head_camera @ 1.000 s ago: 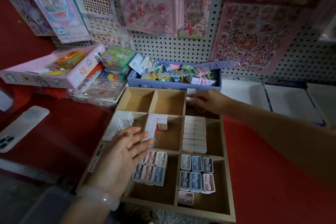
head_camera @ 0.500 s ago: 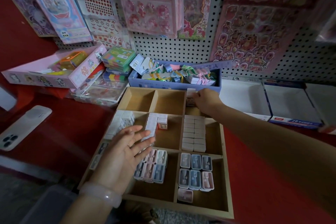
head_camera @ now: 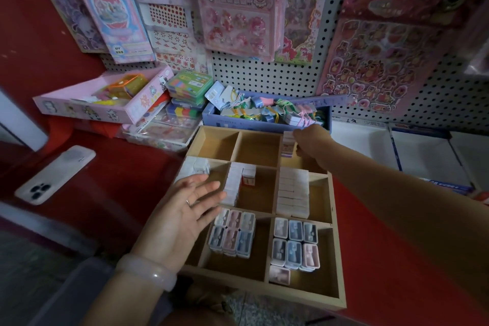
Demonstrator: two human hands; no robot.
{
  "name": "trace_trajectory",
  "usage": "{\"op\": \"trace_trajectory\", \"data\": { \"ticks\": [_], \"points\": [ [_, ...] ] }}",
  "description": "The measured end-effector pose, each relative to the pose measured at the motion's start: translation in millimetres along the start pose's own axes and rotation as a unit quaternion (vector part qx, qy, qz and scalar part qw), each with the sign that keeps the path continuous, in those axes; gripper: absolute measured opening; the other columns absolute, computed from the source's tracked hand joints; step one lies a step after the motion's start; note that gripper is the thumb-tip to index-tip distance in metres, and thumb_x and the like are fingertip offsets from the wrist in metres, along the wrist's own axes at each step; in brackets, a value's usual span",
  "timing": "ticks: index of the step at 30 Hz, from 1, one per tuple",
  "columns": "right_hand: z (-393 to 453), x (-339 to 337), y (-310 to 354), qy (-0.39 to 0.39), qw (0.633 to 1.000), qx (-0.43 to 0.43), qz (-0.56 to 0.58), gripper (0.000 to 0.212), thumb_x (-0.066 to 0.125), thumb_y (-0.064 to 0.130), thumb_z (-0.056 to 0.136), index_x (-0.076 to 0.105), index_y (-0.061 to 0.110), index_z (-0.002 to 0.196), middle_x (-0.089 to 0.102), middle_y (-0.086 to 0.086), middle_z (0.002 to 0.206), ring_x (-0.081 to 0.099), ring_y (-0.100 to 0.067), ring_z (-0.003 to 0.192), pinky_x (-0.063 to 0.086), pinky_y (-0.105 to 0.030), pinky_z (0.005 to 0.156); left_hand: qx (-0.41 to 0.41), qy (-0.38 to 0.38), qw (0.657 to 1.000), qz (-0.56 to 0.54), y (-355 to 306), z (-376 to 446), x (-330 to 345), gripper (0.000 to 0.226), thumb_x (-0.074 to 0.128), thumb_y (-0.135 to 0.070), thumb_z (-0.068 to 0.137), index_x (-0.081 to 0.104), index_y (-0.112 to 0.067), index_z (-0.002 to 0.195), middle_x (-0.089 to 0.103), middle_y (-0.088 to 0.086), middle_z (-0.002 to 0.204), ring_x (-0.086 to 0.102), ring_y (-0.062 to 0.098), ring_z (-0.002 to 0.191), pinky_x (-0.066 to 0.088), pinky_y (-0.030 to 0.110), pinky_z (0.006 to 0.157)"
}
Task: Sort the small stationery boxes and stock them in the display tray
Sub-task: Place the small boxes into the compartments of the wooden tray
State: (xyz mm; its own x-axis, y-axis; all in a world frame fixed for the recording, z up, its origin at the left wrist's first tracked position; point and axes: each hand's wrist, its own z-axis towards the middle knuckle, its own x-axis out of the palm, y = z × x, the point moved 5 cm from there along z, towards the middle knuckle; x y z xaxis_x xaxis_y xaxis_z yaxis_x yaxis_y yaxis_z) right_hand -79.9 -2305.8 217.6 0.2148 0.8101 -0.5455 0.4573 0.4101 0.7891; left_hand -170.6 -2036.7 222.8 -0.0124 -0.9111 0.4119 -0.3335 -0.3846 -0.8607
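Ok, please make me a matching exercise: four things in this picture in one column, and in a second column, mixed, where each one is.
Things:
1. phone
2. right hand
3. left hand
4. single pink box

Places:
A. open, over the left side of the display tray
B. near right compartment, in front of the six boxes
C. on the red surface, left of the tray
D. far right compartment, at a stack of small boxes

Pairs: 1-C, 2-D, 3-A, 4-B

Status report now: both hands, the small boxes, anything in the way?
Left hand open, over tray's left side. Right hand grips stack of small boxes in top-right compartment of wooden tray. Nothing in the way.
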Motion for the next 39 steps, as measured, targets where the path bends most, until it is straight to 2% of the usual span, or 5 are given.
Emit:
{"op": "trace_trajectory", "data": {
  "ticks": [7, 13, 24, 30, 39],
  "points": [
    [-41.7, 12.4, 90.4, -0.088, 0.936, -0.227, -0.253, 0.026, 0.038, 0.017, 0.097, 0.058, 0.000, 0.097, 0.061, -0.025, 0.100, 0.059, -0.036, 0.090, 0.034, -0.031, 0.064, 0.048, -0.047, 0.998, -0.010, -45.5, -25.4, -48.4, 0.027, 0.031, -0.017, 0.100, 0.058, -0.015, 0.097, 0.070, 0.006, 0.090, 0.072, 0.017, 0.076, 0.057, 0.033, 0.074],
    [-150.0, 190.8, 179.6, 0.186, 0.862, -0.462, -0.099, 0.022, 0.055, 0.013, 0.091, 0.061, 0.005, 0.112, 0.065, -0.014, 0.100, 0.059, -0.025, 0.091, 0.044, -0.034, 0.086, 0.098, -0.165, 0.981, 0.017, -100.2, -54.2, -156.4, 0.027, 0.031, -0.025, 0.100, 0.058, -0.022, 0.101, 0.066, 0.000, 0.101, 0.064, 0.015, 0.093, 0.046, 0.032, 0.085],
    [-242.6, 500.8, 54.7, 0.548, 0.779, -0.230, -0.200, 0.041, 0.043, 0.014, 0.098, 0.041, 0.004, 0.138, 0.044, -0.015, 0.140, 0.043, -0.029, 0.126, 0.034, -0.025, 0.086, -0.049, -0.445, 0.892, -0.069, 27.6, -97.4, -417.4, 0.027, 0.040, -0.024, 0.099, 0.063, -0.023, 0.084, 0.057, 0.000, 0.087, 0.052, 0.014, 0.076, 0.041, 0.024, 0.060],
    [-219.9, 570.5, -46.0, 0.623, 0.720, -0.149, -0.265, 0.041, 0.046, 0.008, 0.097, 0.039, -0.005, 0.135, 0.050, -0.017, 0.117, 0.049, -0.014, 0.076, 0.043, -0.014, 0.062, -0.187, -0.553, 0.811, -0.042, 169.9, -111.7, -505.8, 0.023, 0.046, -0.013, 0.096, 0.047, -0.020, 0.075, 0.055, 0.000, 0.065, 0.053, 0.011, 0.063, 0.036, 0.025, 0.056],
    [-197.9, 629.2, -122.2, 0.632, 0.686, -0.138, -0.332, 0.040, 0.051, 0.015, 0.095, 0.045, 0.014, 0.134, 0.052, -0.010, 0.132, 0.057, -0.023, 0.108, 0.049, -0.031, 0.084, -0.240, -0.652, 0.719, -0.032, 282.6, -98.2, -576.7, 0.084, 0.070, -0.031, 0.085, 0.019, -0.012, 0.149, 0.041, 0.021, 0.142, 0.040, 0.035, 0.131, 0.030, 0.035, 0.105]
  ]
}}
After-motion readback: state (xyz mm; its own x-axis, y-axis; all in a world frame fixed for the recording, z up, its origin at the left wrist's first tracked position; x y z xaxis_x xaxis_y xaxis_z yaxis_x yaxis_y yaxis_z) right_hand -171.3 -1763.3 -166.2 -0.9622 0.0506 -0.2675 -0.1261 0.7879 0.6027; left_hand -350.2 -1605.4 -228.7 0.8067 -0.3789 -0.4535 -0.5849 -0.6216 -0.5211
